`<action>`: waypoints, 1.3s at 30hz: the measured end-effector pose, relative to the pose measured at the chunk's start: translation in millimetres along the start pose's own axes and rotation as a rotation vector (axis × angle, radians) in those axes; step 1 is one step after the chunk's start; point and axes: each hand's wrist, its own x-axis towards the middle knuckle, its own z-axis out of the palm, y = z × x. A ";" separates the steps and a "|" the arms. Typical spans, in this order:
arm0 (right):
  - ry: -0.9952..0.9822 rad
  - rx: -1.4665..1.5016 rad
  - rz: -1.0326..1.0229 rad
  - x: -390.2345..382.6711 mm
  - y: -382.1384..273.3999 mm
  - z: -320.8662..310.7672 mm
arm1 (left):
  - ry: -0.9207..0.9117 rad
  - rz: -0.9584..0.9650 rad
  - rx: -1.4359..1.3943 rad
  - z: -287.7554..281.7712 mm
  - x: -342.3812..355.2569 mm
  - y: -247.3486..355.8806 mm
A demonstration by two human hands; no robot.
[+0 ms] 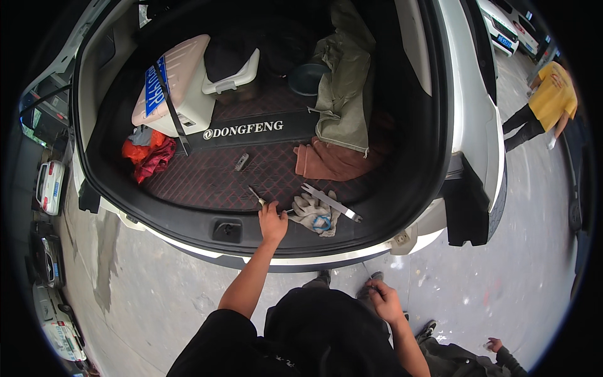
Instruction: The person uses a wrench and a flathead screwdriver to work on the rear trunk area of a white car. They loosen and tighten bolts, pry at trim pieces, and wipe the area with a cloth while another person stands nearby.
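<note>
My left hand [273,224] reaches over the rear sill of a car's open boot. Its fingers close around the near end of a slim pointed hand tool [256,195], which looks like a screwdriver and points away to the left. Just right of that hand lie pale work gloves [314,213] with a blue ring-like mark, and a flat silver forked pry bar [331,202] rests across them. Lower right, outside the boot, my right hand [384,301] has its fingers pinched together; whatever they hold is too small to tell.
A pale plastic box [195,119] with a blue plate stands back left, beside red and orange cloth [149,154]. A small grey object [242,162] lies on the quilted boot mat [201,179]. Brown cloth [333,160] and a green-grey sack [345,94] fill the right. Two people are nearby.
</note>
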 end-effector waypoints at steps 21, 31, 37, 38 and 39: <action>0.506 0.315 0.834 -242.9 175.6 115.3 | -0.567 0.826 -0.046 54.4 23.4 108.3; 0.575 0.315 0.801 -303.0 77.1 64.9 | -0.418 1.103 0.124 67.0 18.8 133.8; 0.603 0.280 0.764 -318.8 41.8 29.3 | -0.250 0.971 -0.145 47.3 23.0 135.3; 0.623 0.286 0.739 -322.4 39.5 26.4 | -0.248 0.955 -0.192 40.2 22.5 141.8; 0.625 0.278 0.729 -322.0 36.6 28.9 | -0.220 0.968 -0.208 31.9 22.7 147.6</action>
